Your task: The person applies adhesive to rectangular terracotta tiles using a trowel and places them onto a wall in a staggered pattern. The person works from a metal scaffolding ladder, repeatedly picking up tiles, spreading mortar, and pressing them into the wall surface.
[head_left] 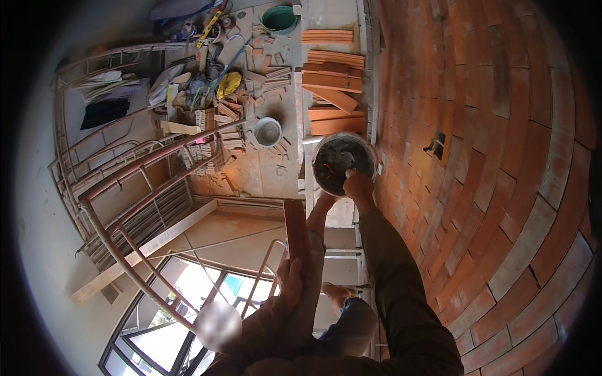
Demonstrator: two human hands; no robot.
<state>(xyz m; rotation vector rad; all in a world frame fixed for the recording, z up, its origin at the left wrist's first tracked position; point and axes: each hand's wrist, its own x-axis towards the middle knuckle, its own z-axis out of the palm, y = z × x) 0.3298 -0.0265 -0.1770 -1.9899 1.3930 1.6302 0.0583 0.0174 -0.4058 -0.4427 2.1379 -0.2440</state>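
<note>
Dark sleeves (pixel 404 282) stretch out from the person at work, closest of all to the eye. The left hand (pixel 290 276) is closed around the near end of a long, narrow reddish-brown tile (pixel 296 233), which points away from the body, above the floor and a little left of the bucket (pixel 372 158). Over that bucket, the right hand (pixel 359 186) is wrapped about the pale handle of a hand tool (pixel 348 173); its working end sits among the dark grey mortar (pixel 334 154), and I can't make out its shape.

One bare foot (pixel 325 201) is just beside the bucket's near side. Beyond the bucket, orange tiles (pixel 335 123) lie in stacks along a pale platform (pixel 326 15), some of them skewed. Close on the person's right rises a wall (pixel 483 188) faced with long bricks, an opening (pixel 437 145) in it showing wires.

Over to the left, on the floor, I see a whitish bucket (pixel 268 131), a green tub (pixel 279 20), a yellow spirit level (pixel 211 24) and scattered tile pieces. Rusty scaffold tubes (pixel 157 152) slant across, with a bright window (pixel 175 313) below.
</note>
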